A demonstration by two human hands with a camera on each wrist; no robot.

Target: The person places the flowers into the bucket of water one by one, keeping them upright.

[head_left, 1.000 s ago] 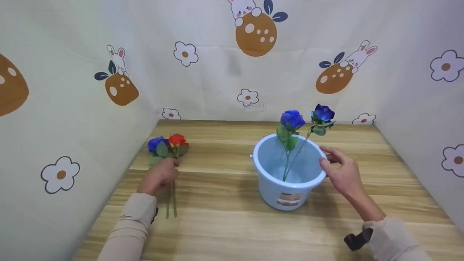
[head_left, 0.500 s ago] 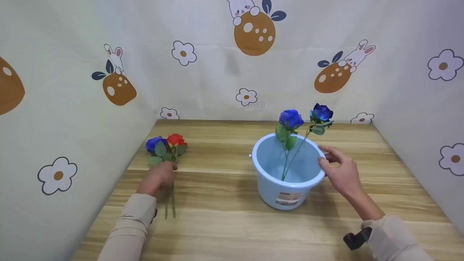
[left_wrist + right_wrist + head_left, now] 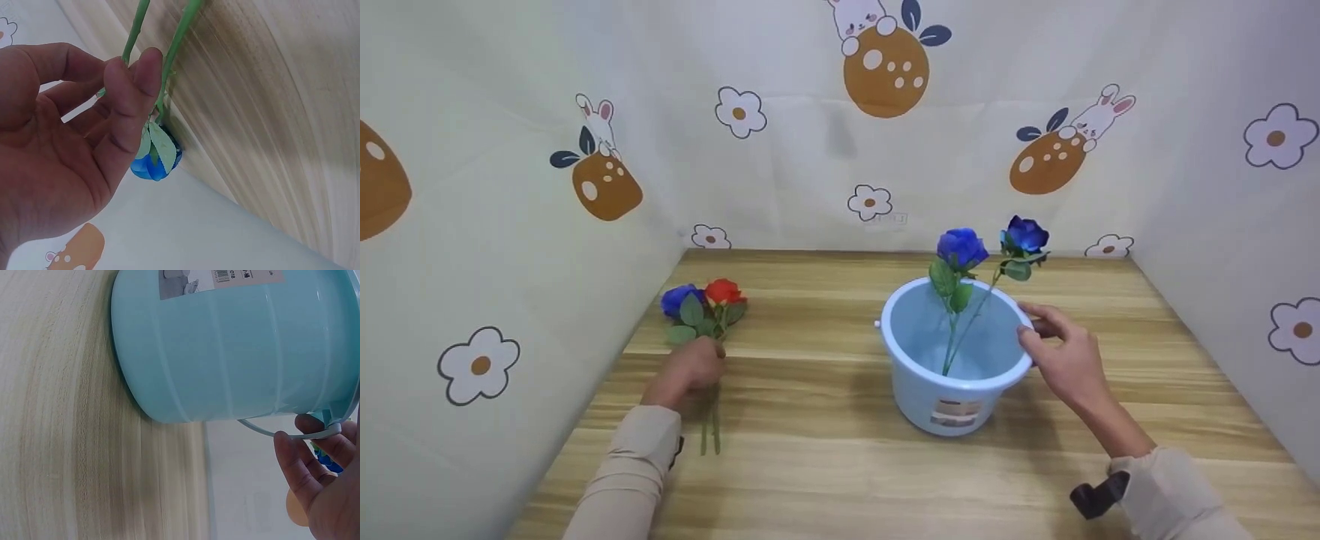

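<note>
A red rose (image 3: 725,291) and a blue rose (image 3: 682,300) lie side by side at the table's left, stems toward me. My left hand (image 3: 694,367) is over their stems, just below the leaves. In the left wrist view its curled fingers pinch one green stem (image 3: 136,28), apparently the red rose's; the blue rose (image 3: 154,160) hangs on the other stem, beside the fingertips. My right hand (image 3: 1069,356) holds the light blue bucket (image 3: 945,409) at its right side, thumb and fingers around the handle (image 3: 315,435) near the rim. Two blue roses (image 3: 962,247) stand leaning inside the bucket.
The wood-grain table (image 3: 810,480) is bordered at the back and sides by pale cloth (image 3: 795,165) printed with rabbits and flowers. A dark strap device (image 3: 1099,495) is on the right sleeve.
My left hand has slid slightly down toward me along the stems, and their lower ends have drawn a little closer together. The right hand and bucket stay put; the view shifts slightly.
</note>
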